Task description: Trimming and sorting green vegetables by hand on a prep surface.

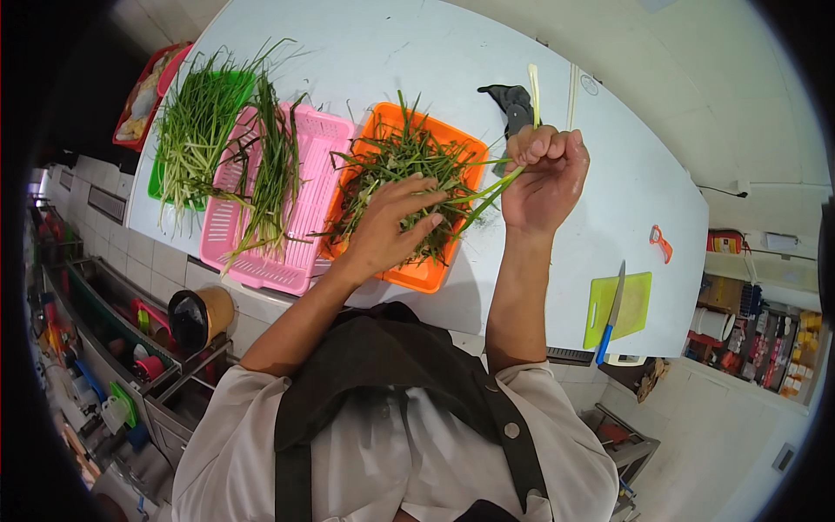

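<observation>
My right hand (pixel 546 176) grips a spring onion (pixel 535 91), its pale stem pointing up past my fingers and its green leaves trailing left over the orange basket's edge. Over the orange plastic basket (pixel 427 279) is my left hand (pixel 398 222), fingers spread and nothing visible in them. That basket holds a heap of loose green leaves and trimmings (pixel 417 156). To its left stands a pink slatted basket (pixel 313 196), with a bunch of spring onions (pixel 271 169) lying across it. More spring onions (pixel 196 124) fill a green basket (pixel 156 179) at the far left.
A dark cloth (pixel 515 107) lies behind my right hand on the white table (pixel 424 52). Towards the right are an orange peeler (pixel 661 244) and a green cutting board (pixel 633 307) with a blue-handled knife (pixel 613 313) on it. A red crate (pixel 140 107) stands beyond the table's left end.
</observation>
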Motion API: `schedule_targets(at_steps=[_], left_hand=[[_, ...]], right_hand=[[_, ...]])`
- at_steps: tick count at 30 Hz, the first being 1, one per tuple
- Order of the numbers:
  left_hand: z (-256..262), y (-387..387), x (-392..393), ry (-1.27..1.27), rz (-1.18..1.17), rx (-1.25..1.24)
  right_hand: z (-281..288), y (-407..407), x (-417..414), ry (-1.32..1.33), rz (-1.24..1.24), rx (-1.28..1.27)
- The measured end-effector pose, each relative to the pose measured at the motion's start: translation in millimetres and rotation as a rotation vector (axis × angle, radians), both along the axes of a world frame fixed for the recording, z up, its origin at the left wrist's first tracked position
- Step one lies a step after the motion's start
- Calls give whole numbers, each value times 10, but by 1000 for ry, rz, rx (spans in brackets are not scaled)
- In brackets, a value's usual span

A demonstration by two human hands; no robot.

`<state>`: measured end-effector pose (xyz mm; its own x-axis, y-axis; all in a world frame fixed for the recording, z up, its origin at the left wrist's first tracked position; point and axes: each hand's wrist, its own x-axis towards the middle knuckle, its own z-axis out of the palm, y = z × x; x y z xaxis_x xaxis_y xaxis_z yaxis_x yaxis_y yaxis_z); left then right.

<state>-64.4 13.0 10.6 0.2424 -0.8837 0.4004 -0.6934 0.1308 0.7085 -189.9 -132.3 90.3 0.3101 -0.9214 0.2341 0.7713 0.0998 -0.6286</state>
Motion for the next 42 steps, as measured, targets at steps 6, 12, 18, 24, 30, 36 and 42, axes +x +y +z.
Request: schedule_targets(at_steps=[6,12,18,24,30,36,42], left_hand=[[-20,-12,-107,1002,-436,252],[-239,39,-78,687,-331,279],[-255,68,-68,385,-115,22],[56,-107,-97,983,-255,4],[-82,-35,-62,851,-235,118],[-563,44,-44,272,-111,-66],[-85,248,126,229,-134,421]], right_hand=[[-38,115,139,86,1,-1],[113,43,-30,-59,115,59],[387,-52,-160,-193,214,32],[30,176,-19,-20,315,121],[-44,216,-163,32,293,158],[280,81,-109,38,208,-19],[218,478,543,620,83,-603]])
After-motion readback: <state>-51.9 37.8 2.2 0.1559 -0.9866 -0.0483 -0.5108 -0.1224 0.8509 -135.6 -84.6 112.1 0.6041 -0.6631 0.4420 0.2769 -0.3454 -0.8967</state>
